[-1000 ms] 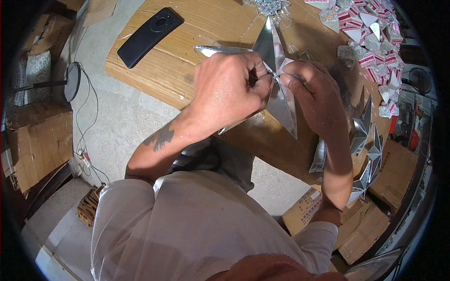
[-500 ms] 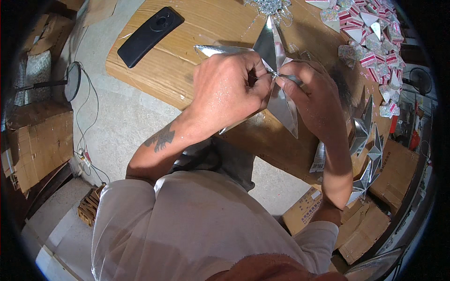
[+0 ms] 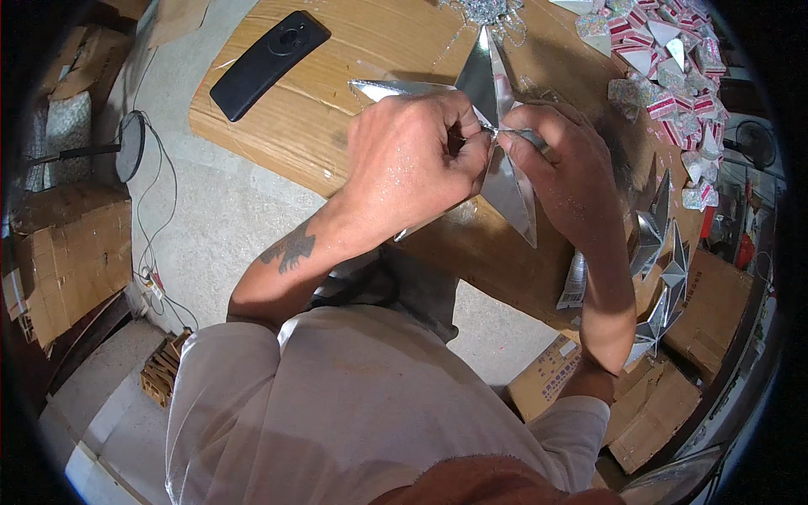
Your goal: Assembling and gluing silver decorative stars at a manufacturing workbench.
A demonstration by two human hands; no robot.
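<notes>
A shiny silver folded star [image 3: 510, 202] lies on the cardboard-brown tabletop beneath both hands, its long points showing above, below and to the left. My left hand [image 3: 408, 156] is closed over the star's middle, thumb and forefinger pinched; what sits in that pinch is too small to make out. Close against it, my right hand [image 3: 572, 172] pinches a thin grey piece [image 3: 534, 140], partly covered by the fingers. The two sets of fingertips almost meet at the star's centre. At the star's top point is a glittery silver ornament [image 3: 484, 10] with looped petals.
A black phone [image 3: 269, 66] rests on the table [image 3: 278, 139] at the far left. Pink, white and silver glittery pieces [image 3: 665, 93] are heaped at the far right. More silver stars [image 3: 652, 231] lie along the right edge, above cardboard boxes [image 3: 711, 307].
My right hand's fingers have shifted slightly, and more of the grey piece shows between them. My left hand and the star stay almost where they were.
</notes>
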